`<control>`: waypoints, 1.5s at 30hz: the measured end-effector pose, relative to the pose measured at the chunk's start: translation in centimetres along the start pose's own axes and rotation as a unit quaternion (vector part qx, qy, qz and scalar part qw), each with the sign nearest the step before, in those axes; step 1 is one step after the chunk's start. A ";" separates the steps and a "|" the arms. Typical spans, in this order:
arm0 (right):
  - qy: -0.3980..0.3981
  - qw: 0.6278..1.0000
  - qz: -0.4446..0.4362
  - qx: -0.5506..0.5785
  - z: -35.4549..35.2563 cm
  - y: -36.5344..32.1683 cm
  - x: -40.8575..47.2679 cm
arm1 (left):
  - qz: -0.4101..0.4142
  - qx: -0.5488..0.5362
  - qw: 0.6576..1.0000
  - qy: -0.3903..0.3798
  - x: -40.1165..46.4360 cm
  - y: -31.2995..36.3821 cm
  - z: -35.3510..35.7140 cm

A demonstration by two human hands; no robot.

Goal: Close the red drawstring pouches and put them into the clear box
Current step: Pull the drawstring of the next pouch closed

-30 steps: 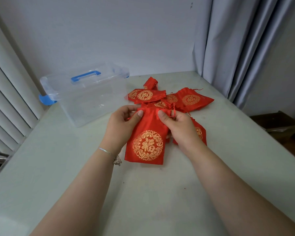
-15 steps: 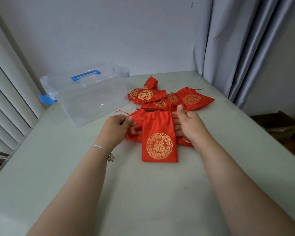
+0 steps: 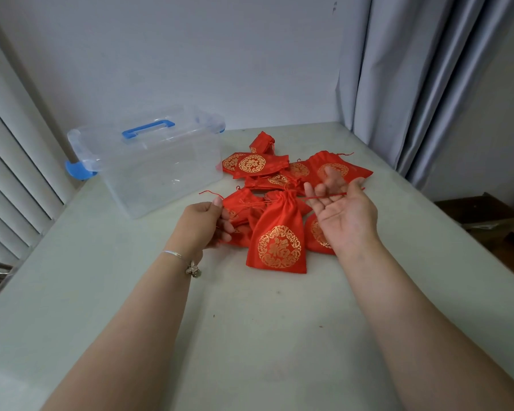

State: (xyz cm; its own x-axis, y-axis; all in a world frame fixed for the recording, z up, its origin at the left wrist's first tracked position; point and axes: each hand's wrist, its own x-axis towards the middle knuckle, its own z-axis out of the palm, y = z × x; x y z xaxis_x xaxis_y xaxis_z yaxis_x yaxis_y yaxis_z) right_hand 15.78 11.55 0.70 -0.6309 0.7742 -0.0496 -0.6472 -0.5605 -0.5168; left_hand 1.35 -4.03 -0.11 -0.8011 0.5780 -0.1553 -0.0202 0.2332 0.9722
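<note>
the front pouch (image 3: 276, 232) lies flat on the counter (image 3: 250, 336), neck cinched, at 6 o'clock of the pouch pile (image 3: 279, 173). left hand (image 3: 204, 223): grip closed, pinching one drawstring (image 3: 208, 193) at 9 o'clock of the neck. right hand (image 3: 343, 212): palm up, fingers extended, the other drawstring (image 3: 324, 196) lying across them. the clear box (image 3: 149, 164) stands at 10 o'clock, well apart from the front pouch.

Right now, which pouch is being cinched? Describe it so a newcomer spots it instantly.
Start at the clear box on the table's left; right of it lies a pile of red pouches. The nearest pouch lies upright between both hands, its neck gathered, with cords running out to the left hand and right hand.
</note>
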 end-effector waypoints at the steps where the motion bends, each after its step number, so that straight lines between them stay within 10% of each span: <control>1: 0.004 1.000 -0.004 0.002 0.0 -0.1 0.0 | 0.005 -0.012 1.000 0.006 0.0 0.1 0.1; 6: -0.034 0.969 -0.082 -0.229 0.3 0.4 -0.4 | 0.006 -0.096 0.995 0.017 -0.2 0.4 0.5; 12: -0.163 0.679 -0.194 -0.689 0.1 2.0 -1.2 | 0.101 -0.156 0.983 0.013 -1.1 1.0 1.2; 16: -0.183 0.630 -0.154 -0.739 0.1 2.1 -1.4 | 0.222 -0.081 0.971 -0.035 -2.0 1.1 1.9; 21: -0.221 0.686 -0.121 -0.683 -0.2 2.7 -1.7 | 0.305 -0.058 0.943 -0.118 -2.4 0.8 2.6; 29: -0.263 0.781 -0.103 -0.557 0.4 3.0 -2.0 | 0.211 -0.041 0.951 -0.224 -1.9 -0.2 2.7; 45: -0.188 0.885 0.011 -0.426 0.2 3.3 -2.1 | 0.218 -0.018 0.952 -0.212 -1.0 -0.6 2.2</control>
State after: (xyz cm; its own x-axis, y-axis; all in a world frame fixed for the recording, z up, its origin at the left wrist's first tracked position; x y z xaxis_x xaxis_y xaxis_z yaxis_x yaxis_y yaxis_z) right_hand 14.89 8.04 -0.75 -0.8411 0.5233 0.1369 -0.1756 -0.0249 -0.9841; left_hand 3.48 -2.98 -0.94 -0.4243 0.8796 0.2151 0.2325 -0.1238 0.9647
